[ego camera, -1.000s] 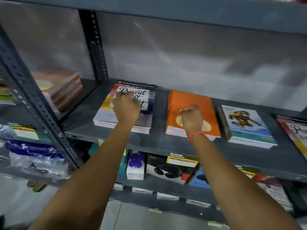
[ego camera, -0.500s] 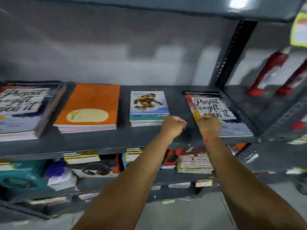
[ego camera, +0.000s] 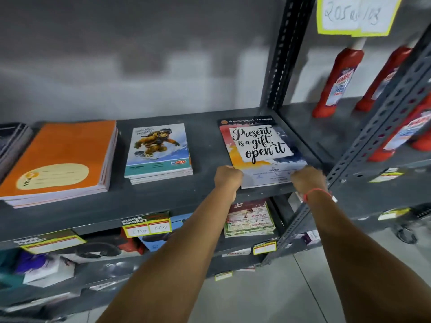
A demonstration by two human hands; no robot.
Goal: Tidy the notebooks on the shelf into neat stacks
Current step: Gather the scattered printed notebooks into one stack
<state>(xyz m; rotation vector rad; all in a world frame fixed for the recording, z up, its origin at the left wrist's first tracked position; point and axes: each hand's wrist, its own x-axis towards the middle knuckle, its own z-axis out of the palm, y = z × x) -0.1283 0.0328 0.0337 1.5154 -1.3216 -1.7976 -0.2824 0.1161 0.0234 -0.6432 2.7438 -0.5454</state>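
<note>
Head camera view, looking down along two bare forearms that reached up to a grey metal shelf [ego camera: 163, 201]. The left hand [ego camera: 228, 178] was curled closed on the near left corner of a notebook stack [ego camera: 261, 155], and the right hand [ego camera: 307, 179], with a red thread bracelet [ego camera: 317, 191] on its wrist, was curled closed on the near right corner. The top cover read "Present is a gift, open it". This stack lay flat at the right end of the shelf, just beside a perforated upright post [ego camera: 286, 52]. To its left, apart from it, sat a smaller stack with a snowboarder cover [ego camera: 159, 151], then a larger orange stack [ego camera: 63, 159], and at the far left edge a dark stack [ego camera: 12, 141] only partly in view. Below the shelf edge hung a yellow price tag [ego camera: 147, 226]. Farther right, beyond the post, red bottles [ego camera: 338, 82] stood on a neighbouring shelf, under a handwritten yellow-edged label [ego camera: 356, 14].
</note>
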